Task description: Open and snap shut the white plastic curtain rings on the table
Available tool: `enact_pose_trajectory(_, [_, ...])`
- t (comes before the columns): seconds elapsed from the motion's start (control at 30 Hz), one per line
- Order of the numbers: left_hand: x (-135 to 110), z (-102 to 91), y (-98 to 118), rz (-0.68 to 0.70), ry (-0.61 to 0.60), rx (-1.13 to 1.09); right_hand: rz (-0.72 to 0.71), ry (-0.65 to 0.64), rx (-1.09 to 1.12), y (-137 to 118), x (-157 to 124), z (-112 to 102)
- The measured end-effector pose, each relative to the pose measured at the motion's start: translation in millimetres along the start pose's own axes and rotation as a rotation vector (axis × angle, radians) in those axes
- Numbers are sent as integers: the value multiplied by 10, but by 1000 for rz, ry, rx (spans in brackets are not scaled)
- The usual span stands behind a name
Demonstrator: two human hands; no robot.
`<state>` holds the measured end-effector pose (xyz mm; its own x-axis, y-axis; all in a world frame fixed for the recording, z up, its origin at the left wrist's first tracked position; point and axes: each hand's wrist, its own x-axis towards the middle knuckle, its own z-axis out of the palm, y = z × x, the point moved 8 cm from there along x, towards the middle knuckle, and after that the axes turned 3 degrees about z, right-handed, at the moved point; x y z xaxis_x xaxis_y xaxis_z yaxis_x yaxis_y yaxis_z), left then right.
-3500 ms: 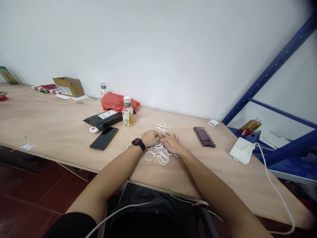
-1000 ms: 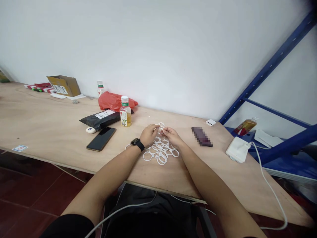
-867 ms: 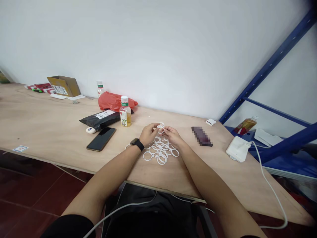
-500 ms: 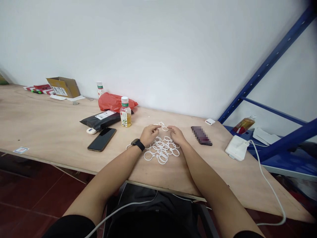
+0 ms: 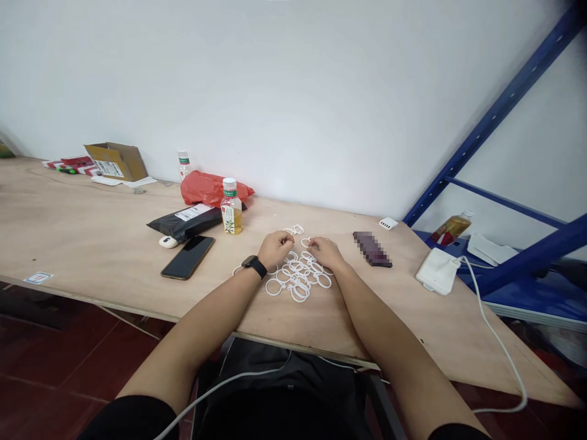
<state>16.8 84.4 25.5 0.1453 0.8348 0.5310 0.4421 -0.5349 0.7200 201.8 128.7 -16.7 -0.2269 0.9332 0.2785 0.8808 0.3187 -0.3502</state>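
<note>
My right hand (image 5: 326,252) is closed in a pinch at the edge of a white ring (image 5: 304,242) with a small knob-like joint. Across a narrow gap, my left hand (image 5: 275,247) has its fingers curled together; whatever is in them is hidden. A black smartwatch (image 5: 251,262) is on the left wrist. Between my forearms lies a heap of white rings (image 5: 300,287), overlapping flat on the table. Just beyond the fingertips sits a smaller group of white rings (image 5: 297,230). Another ring shows partly from under my left wrist.
A black phone (image 5: 188,258), a drink bottle (image 5: 232,208), a black parcel (image 5: 183,224) and a red bag (image 5: 211,188) stand to the left. On the right lie a pixelated phone-like object (image 5: 372,249) and a white charger (image 5: 439,272) with a cable, beside a blue metal frame (image 5: 495,122).
My right hand has drawn its fingers in and now pinches a ring, which sits slightly nearer me, apart from the far group. My left fingers have curled in a little.
</note>
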Motion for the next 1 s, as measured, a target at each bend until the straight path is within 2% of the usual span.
enact_pose_trajectory(0.2, [13, -56, -18, -45, 5, -36, -26, 15, -12, -59, -26, -43])
enact_pose_trajectory(0.37, [10, -63, 0, -6, 10, -46, -70, 25, -9, -114, -42, -56])
enact_pose_trajectory(0.5, [-25, 50, -47, -34, -78, -45, -101, 120, 42, -170, -65, -165])
enact_pose_trajectory(0.63, [-61, 171, -58, -33, -184, 33, -243, 207, 110, -364, -122, -305])
enact_pose_trajectory(0.7, [-60, 177, -63, -34, -192, 66, -302, 215, 111, -486, -162, -355])
enact_pose_trajectory(0.77, [-35, 99, -86, -58, -119, 73, -350, 206, 89, -617, -207, -387])
enact_pose_trajectory(0.9, [21, -205, -206, -158, 177, -34, -502, 145, 28, -901, -307, -363])
enact_pose_trajectory(0.93, [34, -240, -233, -169, 208, -81, -542, 133, 13, -959, -326, -344])
enact_pose_trajectory(1.0, [67, -220, -267, -172, 174, -173, -604, 133, -12, -1040, -351, -313])
